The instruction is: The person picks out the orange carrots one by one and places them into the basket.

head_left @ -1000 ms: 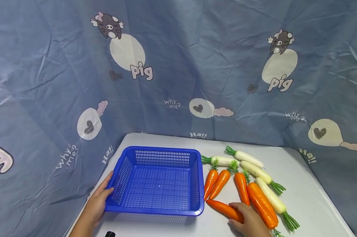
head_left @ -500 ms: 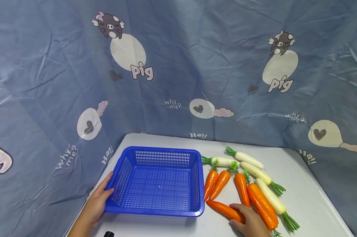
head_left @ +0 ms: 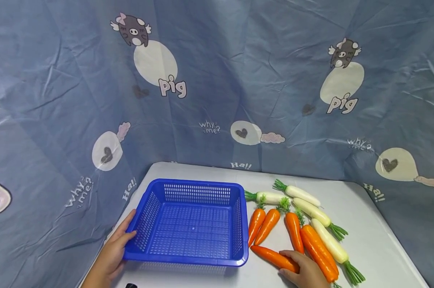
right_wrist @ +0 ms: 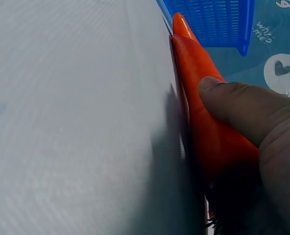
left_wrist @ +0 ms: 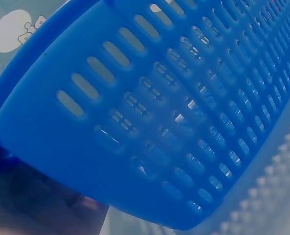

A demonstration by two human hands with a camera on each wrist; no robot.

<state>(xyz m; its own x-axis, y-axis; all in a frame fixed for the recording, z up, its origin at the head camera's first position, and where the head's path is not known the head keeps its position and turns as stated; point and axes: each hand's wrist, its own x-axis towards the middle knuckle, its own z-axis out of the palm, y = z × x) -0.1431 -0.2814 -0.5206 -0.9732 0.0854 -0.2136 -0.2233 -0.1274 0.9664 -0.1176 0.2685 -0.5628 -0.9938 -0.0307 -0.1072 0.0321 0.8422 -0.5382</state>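
A blue plastic basket (head_left: 186,262) with slotted walls stands at the left of the white table, and nothing lies in it. At its left side my left hand (head_left: 109,256) grips the rim, thumb over the top and fingers outside. The left wrist view shows the basket's slotted wall (left_wrist: 86,152) close up, with part of the hand dark below it. To the right of the basket, my right hand (head_left: 307,274) holds the thick end of an orange carrot (head_left: 272,257), its tip toward the basket. In the right wrist view the thumb (right_wrist: 243,105) lies along the carrot's side.
Several other carrots (head_left: 269,226) with leafy tops lie between the basket and the right hand. White radishes (head_left: 328,236) with green stems lie behind and right of them. A small black object (head_left: 131,285) shows at the bottom edge. A blue printed cloth (head_left: 209,100) hangs around the table.
The head view has tilted very slightly, so the table things sit a little lower. Both hands keep the same holds on the basket and the carrot.
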